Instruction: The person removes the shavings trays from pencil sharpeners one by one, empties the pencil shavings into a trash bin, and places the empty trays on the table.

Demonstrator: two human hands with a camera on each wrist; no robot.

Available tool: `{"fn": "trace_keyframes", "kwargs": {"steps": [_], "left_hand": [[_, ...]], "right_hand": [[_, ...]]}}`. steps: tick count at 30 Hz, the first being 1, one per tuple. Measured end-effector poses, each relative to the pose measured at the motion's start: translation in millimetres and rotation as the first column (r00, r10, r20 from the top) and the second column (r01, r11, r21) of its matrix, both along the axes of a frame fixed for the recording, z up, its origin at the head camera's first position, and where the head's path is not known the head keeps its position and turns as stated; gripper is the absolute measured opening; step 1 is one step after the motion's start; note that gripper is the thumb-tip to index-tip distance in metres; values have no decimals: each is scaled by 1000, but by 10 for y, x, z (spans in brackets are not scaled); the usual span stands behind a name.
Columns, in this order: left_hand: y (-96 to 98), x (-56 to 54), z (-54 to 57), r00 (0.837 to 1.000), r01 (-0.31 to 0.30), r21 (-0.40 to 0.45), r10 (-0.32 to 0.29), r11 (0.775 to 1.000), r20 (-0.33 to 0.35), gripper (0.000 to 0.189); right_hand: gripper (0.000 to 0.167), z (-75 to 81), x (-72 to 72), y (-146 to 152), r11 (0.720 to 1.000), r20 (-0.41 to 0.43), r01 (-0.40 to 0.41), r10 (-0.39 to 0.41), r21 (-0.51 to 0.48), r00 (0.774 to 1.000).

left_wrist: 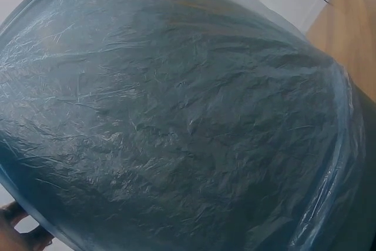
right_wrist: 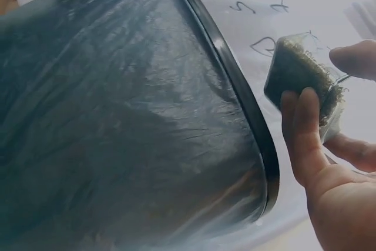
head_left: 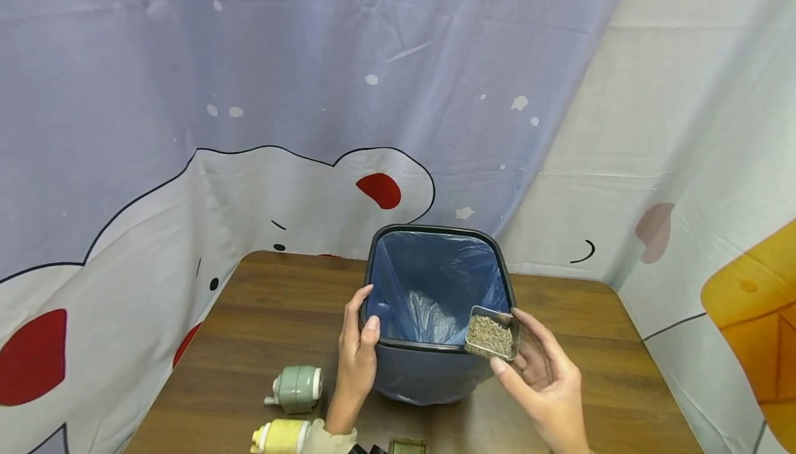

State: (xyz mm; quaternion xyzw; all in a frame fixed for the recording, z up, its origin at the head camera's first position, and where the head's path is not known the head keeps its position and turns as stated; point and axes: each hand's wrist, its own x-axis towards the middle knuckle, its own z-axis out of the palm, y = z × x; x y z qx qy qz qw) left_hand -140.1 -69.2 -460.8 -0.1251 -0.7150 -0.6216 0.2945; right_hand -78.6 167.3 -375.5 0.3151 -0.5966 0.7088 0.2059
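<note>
A dark square-mouthed bin [head_left: 429, 376], lined with a bluish clear plastic bag [head_left: 435, 267], stands on the table. My left hand [head_left: 356, 357] holds its left side near the front corner, thumb by the rim and fingers along the outside. At the front right corner, my right hand [head_left: 547, 388] pinches a small clear box [right_wrist: 288, 80] between thumb and fingers. Fine brownish shavings [head_left: 489, 334] fill this box, which is tilted towards the bin and overlaps the rim in the head view.
A green crank pencil sharpener [head_left: 298, 390] lies on the wooden table [head_left: 597, 343] left of the bin. A similar yellow one [head_left: 284, 436] lies nearer, partly behind the left sleeve. A small green tray [head_left: 407, 446] shows at the bottom edge. Printed cloth [head_left: 311, 95] hangs behind.
</note>
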Motion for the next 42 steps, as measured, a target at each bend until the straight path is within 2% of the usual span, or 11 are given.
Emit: {"fn": "trace_keyframes", "kwargs": {"steps": [7, 12, 14, 18, 21, 24, 27, 30, 32, 35, 42], "left_hand": [[-2, 2, 4, 1000, 1, 0, -1, 1000, -14, 45], [-3, 4, 6, 1000, -2, -1, 2, 1000, -15, 45], [-1, 5, 8, 1000, -3, -4, 3, 1000, -9, 45], [1, 3, 1, 1000, -3, -8, 3, 1000, -9, 45], [-2, -1, -6, 1000, -5, -13, 5, 1000, -12, 45], [-5, -1, -10, 1000, -7, -14, 6, 1000, -13, 46], [-3, 3, 2, 1000, -9, -15, 9, 1000, -18, 46], [0, 3, 12, 1000, -12, -14, 12, 1000, -25, 46], [0, -1, 12, 1000, -11, -14, 11, 1000, -29, 46], [-3, -12, 5, 999, -3, -12, 3, 1000, -34, 46], [-6, -15, 4, 999, 0, -9, 0, 1000, -39, 46]], "right_hand": [[66, 87, -30, -54, 996, 61, 80, -82, 45, 995], [68, 114, -55, -77, 986, 91, 121, -131, 111, 987], [68, 113, -73, -83, 982, 74, 130, -141, 135, 987], [71, 106, -116, -99, 971, -20, 165, -164, 173, 986], [74, 105, -138, -113, 935, -85, 251, -237, 252, 968], [76, 105, -153, -119, 864, -141, 356, -327, 356, 934], [75, 107, -166, -116, 794, -210, 433, -379, 427, 901], [73, 107, -177, -118, 746, -263, 471, -391, 471, 882], [73, 111, -181, -124, 729, -282, 477, -386, 490, 879], [73, 140, -175, -150, 726, -301, 469, -362, 503, 883], [72, 335, -97, -267, 712, -361, 487, -337, 506, 869]]}}
